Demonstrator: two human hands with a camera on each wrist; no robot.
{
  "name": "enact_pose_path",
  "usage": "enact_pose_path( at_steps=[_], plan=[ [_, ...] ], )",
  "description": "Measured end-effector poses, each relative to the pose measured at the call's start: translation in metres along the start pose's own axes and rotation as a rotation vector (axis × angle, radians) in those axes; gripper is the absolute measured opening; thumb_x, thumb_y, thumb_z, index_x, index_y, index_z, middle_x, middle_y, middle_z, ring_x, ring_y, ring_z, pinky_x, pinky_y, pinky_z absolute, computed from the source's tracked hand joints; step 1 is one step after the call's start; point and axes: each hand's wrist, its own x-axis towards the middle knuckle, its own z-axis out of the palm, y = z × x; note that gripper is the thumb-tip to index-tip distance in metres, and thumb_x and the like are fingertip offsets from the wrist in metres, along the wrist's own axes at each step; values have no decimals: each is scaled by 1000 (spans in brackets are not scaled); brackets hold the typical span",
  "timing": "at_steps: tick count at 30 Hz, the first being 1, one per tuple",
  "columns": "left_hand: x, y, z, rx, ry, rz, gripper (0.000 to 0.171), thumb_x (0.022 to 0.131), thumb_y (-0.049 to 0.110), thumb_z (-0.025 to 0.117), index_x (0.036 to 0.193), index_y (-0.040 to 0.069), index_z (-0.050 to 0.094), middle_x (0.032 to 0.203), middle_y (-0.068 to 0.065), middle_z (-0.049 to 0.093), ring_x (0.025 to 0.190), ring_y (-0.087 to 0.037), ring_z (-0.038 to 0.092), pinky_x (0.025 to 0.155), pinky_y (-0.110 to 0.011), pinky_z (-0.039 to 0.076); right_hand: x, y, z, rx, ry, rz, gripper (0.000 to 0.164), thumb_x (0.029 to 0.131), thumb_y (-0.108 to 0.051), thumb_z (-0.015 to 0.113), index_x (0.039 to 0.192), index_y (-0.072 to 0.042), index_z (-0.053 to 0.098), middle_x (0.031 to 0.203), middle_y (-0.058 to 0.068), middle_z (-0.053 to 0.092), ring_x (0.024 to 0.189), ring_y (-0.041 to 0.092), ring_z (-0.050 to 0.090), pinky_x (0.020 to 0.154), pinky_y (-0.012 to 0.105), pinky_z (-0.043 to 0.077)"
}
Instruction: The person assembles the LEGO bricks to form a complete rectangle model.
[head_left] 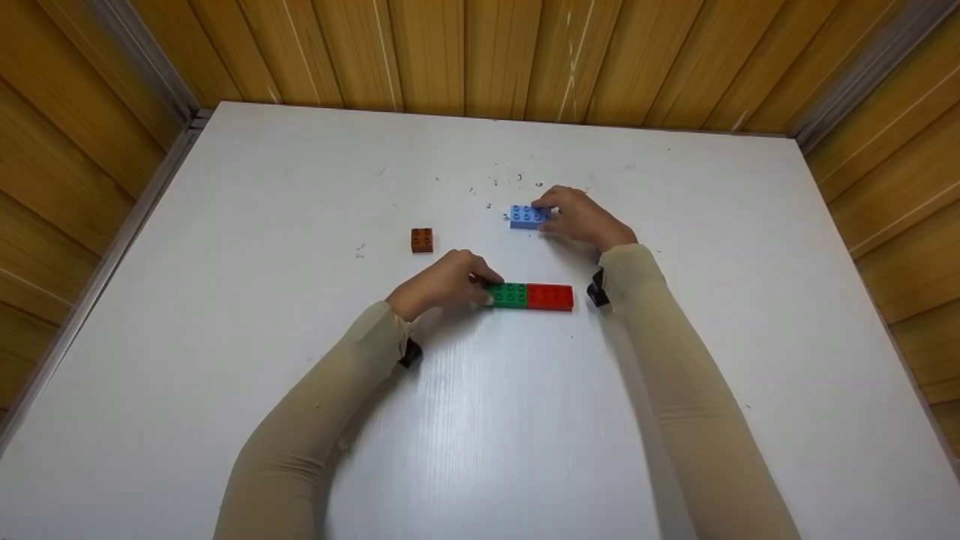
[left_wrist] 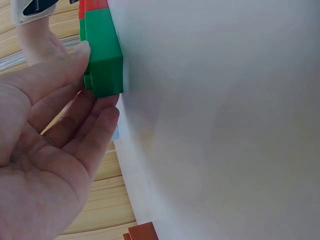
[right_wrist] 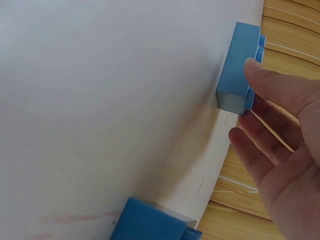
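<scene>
My left hand [head_left: 448, 283] pinches the left end of a green toy brick [head_left: 510, 295] on the white table, thumb on its near side. End to end with it, on its right, lies a red brick [head_left: 550, 297]. Farther back, my right hand [head_left: 585, 217] pinches the right end of a light blue brick [head_left: 525, 216], studs up. In the right wrist view the thumb lies along the side of this blue brick [right_wrist: 240, 65]. A second blue brick [right_wrist: 150, 222] shows low in that view; the head view does not show it.
A small brown brick [head_left: 422, 240] stands on the table [head_left: 480, 420], left of the blue brick and beyond my left hand. Dark scuff marks dot the tabletop near the blue brick. Wood-patterned walls [head_left: 495, 60] rise at the back and sides.
</scene>
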Motion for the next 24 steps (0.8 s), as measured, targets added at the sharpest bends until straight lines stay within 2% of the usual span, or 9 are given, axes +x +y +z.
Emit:
enact_pose_path(
  at_steps=[11,19,24],
  plan=[
    [-1,0,0,4,7,11,33,83,6,73,116,10,71,115,-4,69,105,-17,57,94,-32,49,-4,1,1,56,-6,69,46,91,-14,65,136,-16,56,140,5,52,131,25,42,116,49,27],
    [-2,1,0,-5,5,-1,34,83,6,73,117,10,71,116,-4,69,106,-17,57,94,-32,49,-6,1,0,43,-17,59,45,89,-14,68,133,-14,59,136,6,55,126,25,46,114,48,30],
    [-3,2,0,5,9,-11,33,84,6,71,117,12,71,117,-4,68,108,-17,56,97,-32,47,-7,2,0,12,-6,4,43,87,-12,69,130,-10,61,131,10,59,120,25,49,111,46,34]
  ],
)
